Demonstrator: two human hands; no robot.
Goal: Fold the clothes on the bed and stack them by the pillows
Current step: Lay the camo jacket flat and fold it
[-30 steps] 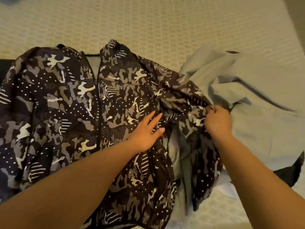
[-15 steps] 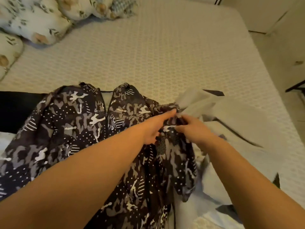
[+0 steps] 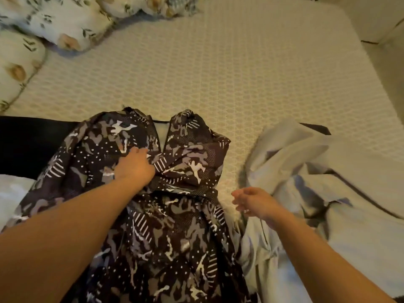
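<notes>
One camouflage jacket laid front-up on the bed, collar toward the far side. Dark fabric printed with grey and white camo shapes, dot fields and striped patches; mesh texture visible over the chest. Zip parted at the neck, pale lining showing in the V. Right sleeve folded across the chest as a band, ending near the jacket's right edge.

Left hand resting on the chest just left of the zip, fingers pressing into the fabric; cannot tell whether pinching any cloth. Right hand hovering just off the jacket's right edge, fingers loosely curled, holding nothing.

Light grey garment crumpled beside the jacket on the right, dark trim lines visible. Black garment partly under the jacket's left shoulder. Floral pillows at the far left corner, well apart from the jacket.
</notes>
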